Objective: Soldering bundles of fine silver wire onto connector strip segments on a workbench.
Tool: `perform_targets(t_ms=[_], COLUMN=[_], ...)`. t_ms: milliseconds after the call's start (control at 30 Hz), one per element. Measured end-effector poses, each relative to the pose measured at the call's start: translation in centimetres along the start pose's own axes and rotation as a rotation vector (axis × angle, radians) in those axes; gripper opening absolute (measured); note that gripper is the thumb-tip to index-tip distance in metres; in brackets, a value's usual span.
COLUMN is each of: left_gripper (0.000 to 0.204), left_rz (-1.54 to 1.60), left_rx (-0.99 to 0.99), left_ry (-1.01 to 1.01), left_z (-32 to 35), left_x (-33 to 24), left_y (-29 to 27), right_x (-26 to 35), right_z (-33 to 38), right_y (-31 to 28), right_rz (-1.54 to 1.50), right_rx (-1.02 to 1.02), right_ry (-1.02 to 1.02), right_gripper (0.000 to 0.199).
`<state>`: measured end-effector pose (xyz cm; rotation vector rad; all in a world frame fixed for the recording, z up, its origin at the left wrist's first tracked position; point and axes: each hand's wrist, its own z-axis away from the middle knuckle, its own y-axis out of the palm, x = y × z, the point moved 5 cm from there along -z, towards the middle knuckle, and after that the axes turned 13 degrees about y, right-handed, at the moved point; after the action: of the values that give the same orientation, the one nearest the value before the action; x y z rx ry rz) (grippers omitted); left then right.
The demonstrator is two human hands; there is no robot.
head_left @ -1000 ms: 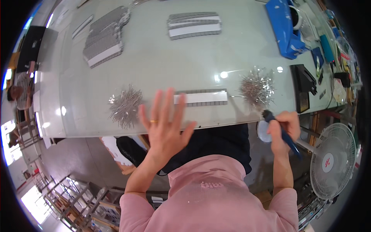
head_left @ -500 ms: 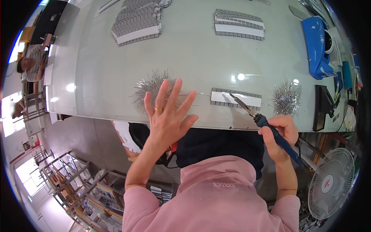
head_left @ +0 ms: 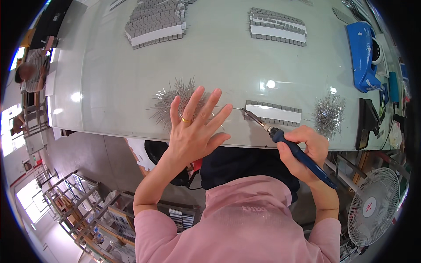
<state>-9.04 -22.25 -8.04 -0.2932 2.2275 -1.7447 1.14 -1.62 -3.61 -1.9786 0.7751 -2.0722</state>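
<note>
My right hand [head_left: 308,149] is closed around the dark blue handle of a soldering iron [head_left: 302,157]. The iron's tip touches or hovers at the left end of a white strip [head_left: 274,115] edged with small grey blocks; contact is hard to tell. A thin wire sticks out from that end toward my left hand. My left hand [head_left: 195,127], with a ring on one finger, is spread open over the right side of a pile of thin silvery wires [head_left: 173,103], partly hiding it. Right of the strip lies a second wire pile [head_left: 330,115].
Stacks of grey-edged strips lie at the far left [head_left: 155,26] and far right [head_left: 277,27]. A blue device [head_left: 362,57] and a black stand [head_left: 367,122] sit on the right. A fan [head_left: 373,207] stands below the table [head_left: 109,87]. Another person [head_left: 33,72] is at far left.
The soldering iron's tip has moved left, from the middle of the strip to its left end, with my right hand. My left hand has shifted slightly right, still spread.
</note>
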Motion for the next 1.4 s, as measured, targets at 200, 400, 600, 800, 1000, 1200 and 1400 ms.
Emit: perform_targets(t_ms=[200, 400, 600, 800, 1000, 1200, 1400], left_gripper=[0.055, 0.049, 0.039, 0.071, 0.093, 0.084, 0.054], left_rz=[0.01, -0.111, 0.078, 0.235, 0.185, 0.113, 0.059], left_rx=[-0.001, -0.168, -0.378, -0.131, 0.043, 0.032, -0.068], left_ry=[0.008, 0.013, 0.205, 0.121, 0.068, 0.109, 0.235], left_z=[0.0, 0.8, 0.6, -4.5, -5.7, -5.9, -5.4], left_x=[0.1, -0.9, -7.2, -8.4, -8.3, -8.5, -9.0], left_y=[0.0, -0.7, -1.6, 0.9, 3.1, 3.4, 2.9], right_x=[0.6, 1.9, -3.9, -5.6, -7.3, -9.1, -9.7], right_z=[-0.7, -1.1, -0.1, 2.9, 6.0, 7.7, 8.1], right_y=[0.3, 0.5, -0.4, -6.0, -9.0, -9.5, -10.1], right_rz=[0.03, 0.139, -0.479, -0.602, -0.623, -0.672, -0.683], right_rx=[-0.051, 0.016, 0.01, -0.445, -0.577, -0.664, -0.692], right_ry=[-0.03, -0.115, 0.396, 0.27, 0.276, 0.337, 0.329], right_gripper=[0.021, 0.021, 0.014, 0.01, 0.011, 0.015, 0.014])
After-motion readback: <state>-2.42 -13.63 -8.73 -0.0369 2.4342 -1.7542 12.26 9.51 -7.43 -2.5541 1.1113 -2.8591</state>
